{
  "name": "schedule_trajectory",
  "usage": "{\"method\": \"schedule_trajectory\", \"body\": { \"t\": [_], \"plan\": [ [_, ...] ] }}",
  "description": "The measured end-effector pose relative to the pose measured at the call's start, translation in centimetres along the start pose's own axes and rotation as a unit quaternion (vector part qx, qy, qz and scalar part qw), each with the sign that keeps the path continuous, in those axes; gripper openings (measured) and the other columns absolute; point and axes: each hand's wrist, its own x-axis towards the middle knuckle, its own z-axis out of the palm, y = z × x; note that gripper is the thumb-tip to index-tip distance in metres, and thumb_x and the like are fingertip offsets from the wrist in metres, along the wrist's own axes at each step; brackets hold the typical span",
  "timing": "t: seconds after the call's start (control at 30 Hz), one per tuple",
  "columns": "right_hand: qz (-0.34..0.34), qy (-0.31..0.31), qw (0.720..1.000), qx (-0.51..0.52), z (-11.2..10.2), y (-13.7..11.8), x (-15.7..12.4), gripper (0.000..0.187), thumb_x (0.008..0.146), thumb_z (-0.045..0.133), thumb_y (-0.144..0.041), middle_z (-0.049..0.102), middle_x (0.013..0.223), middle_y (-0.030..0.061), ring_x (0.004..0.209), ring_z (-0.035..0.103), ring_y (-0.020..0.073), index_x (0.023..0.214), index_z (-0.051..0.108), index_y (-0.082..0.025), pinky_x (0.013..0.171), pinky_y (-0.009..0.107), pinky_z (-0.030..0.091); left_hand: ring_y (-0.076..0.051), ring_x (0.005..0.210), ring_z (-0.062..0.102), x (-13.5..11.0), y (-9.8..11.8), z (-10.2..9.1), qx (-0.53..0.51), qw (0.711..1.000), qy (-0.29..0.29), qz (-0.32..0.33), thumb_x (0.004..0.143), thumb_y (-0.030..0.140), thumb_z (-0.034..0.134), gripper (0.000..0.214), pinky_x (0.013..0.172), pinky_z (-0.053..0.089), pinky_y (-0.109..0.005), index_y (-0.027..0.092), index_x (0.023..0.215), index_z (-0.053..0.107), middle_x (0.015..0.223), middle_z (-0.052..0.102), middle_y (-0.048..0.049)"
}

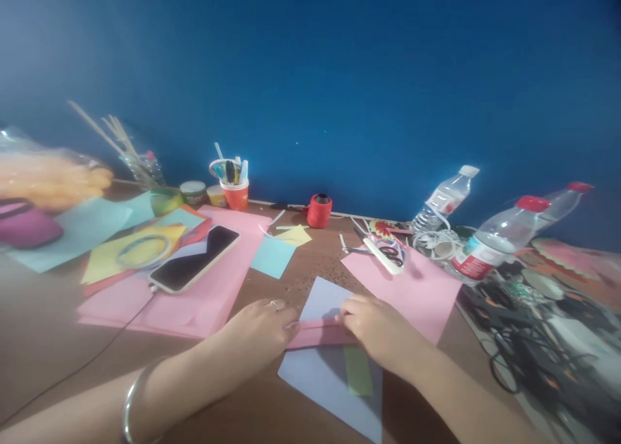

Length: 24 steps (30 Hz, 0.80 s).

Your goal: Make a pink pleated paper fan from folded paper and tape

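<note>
A person's bare hands work at a pink paper strip [315, 338] lying across a lavender sheet [325, 379] on a brown surface [242, 418]. The left hand [269, 327] curls its fingers against the strip's left end (whether it pinches or only presses, one cannot tell); the right hand [373, 327] seems to pinch the other end. A line along the strip's far edge suggests a fold begun but probably not yet pressed flat. A green strip [359, 371] lies on the sheet's near half, seemingly unfolded. Scissors [391, 255] rest beyond the right hand; a phone [194, 263] lies to the left.
</note>
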Motion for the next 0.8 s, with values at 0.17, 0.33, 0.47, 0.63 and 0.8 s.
{"method": "schedule_trajectory", "body": {
  "t": [0.17, 0.33, 0.47, 0.63, 0.8],
  "plan": [
    [0.022, 0.003, 0.999, 0.046, 0.1, -0.2, 0.1, 0.023, 0.084, 0.049, -0.020, 0.055, 0.066, 0.0009, 0.068, 0.049, 0.0151, 0.063, 0.057, -0.018, 0.058, 0.026, 0.034, -0.021, 0.072, 0.055, 0.2, 0.8, 0.0, -0.033, 0.996, -0.045, -0.069, 0.061, -0.002, 0.051, 0.021, 0.057, 0.040, -0.029, 0.016, 0.069, 0.059, 0.080, 0.059, -0.0068],
    [0.069, 0.040, 0.991, 0.106, 0.8, -0.7, 1.0, 0.013, 0.083, 0.052, -0.017, 0.058, 0.077, 0.0010, 0.077, 0.052, 0.0157, 0.071, 0.056, -0.019, 0.065, 0.025, 0.038, -0.025, 0.079, 0.056, 0.5, 0.6, 1.2, 0.006, 0.997, -0.017, -0.070, 0.065, 0.000, 0.049, 0.023, 0.068, 0.041, -0.035, 0.015, 0.080, 0.058, 0.082, 0.058, -0.0081],
    [0.082, 0.032, 0.985, 0.145, 0.6, -0.9, 1.2, 0.001, 0.080, 0.057, -0.019, 0.059, 0.081, 0.0008, 0.081, 0.053, 0.0165, 0.079, 0.056, -0.020, 0.068, 0.026, 0.040, -0.020, 0.075, 0.057, 0.4, -0.3, 1.3, -0.107, 0.986, -0.005, -0.124, 0.077, 0.009, 0.045, 0.016, 0.067, 0.040, -0.031, 0.017, 0.085, 0.055, 0.082, 0.059, -0.0047],
    [0.055, 0.032, 0.993, 0.101, 0.0, -1.2, 1.0, 0.009, 0.080, 0.054, -0.014, 0.057, 0.080, 0.0018, 0.079, 0.051, 0.0171, 0.072, 0.052, -0.018, 0.067, 0.027, 0.040, -0.018, 0.073, 0.054, 0.2, -0.7, 0.8, -0.145, 0.980, 0.017, -0.138, 0.081, 0.008, 0.038, 0.017, 0.064, 0.038, -0.028, 0.017, 0.076, 0.053, 0.081, 0.056, -0.0039],
    [0.032, 0.065, 0.993, 0.091, 0.5, -1.0, 0.9, 0.012, 0.085, 0.043, -0.010, 0.058, 0.084, 0.0037, 0.081, 0.052, 0.0174, 0.083, 0.052, -0.018, 0.071, 0.029, 0.041, -0.018, 0.070, 0.054, 0.4, -0.7, 0.4, -0.058, 0.993, -0.002, -0.105, 0.078, 0.002, 0.039, 0.020, 0.063, 0.037, -0.029, 0.015, 0.074, 0.054, 0.074, 0.056, -0.0033]
  ]
}}
